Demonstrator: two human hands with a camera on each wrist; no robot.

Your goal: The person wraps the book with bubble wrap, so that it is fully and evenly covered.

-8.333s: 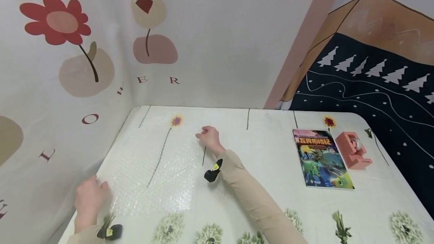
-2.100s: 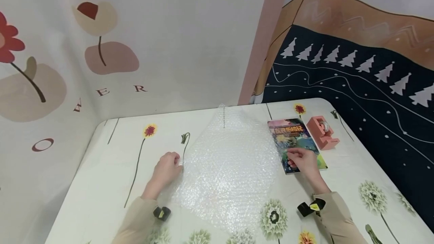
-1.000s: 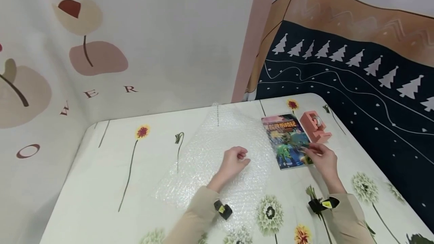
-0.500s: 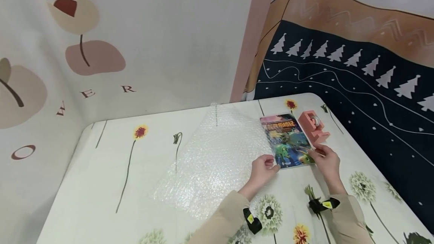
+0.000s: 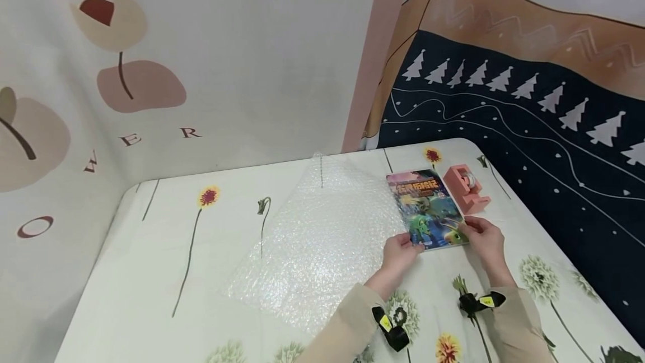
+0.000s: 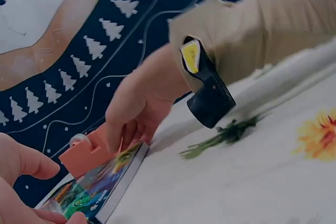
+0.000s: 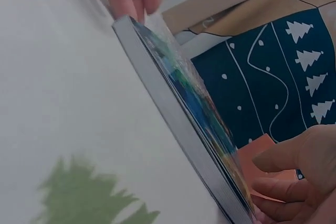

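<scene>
A paperback book (image 5: 425, 206) with a colourful cover lies flat toward the right of the table, face up. At its near left corner is my left hand (image 5: 401, 254), fingers and thumb around the corner. My right hand (image 5: 487, 242) holds the near right corner; in the left wrist view its fingers (image 6: 140, 127) curl down at the book's edge. The right wrist view shows the book's thick page edge (image 7: 168, 111) between the two hands. A sheet of clear bubble wrap (image 5: 322, 234) is spread out left of the book, turned like a diamond.
A pink tape dispenser (image 5: 464, 190) with a roll in it stands close against the book's right side. The white tablecloth (image 5: 146, 273) has printed flowers. A pale curtain (image 5: 242, 71) hangs behind, and a dark one with trees (image 5: 504, 116) at the right.
The bubble wrap was moved from the left and turned before two seconds ago. Since then my left hand has crossed right to the book's near left corner; my right hand shifted to the right corner.
</scene>
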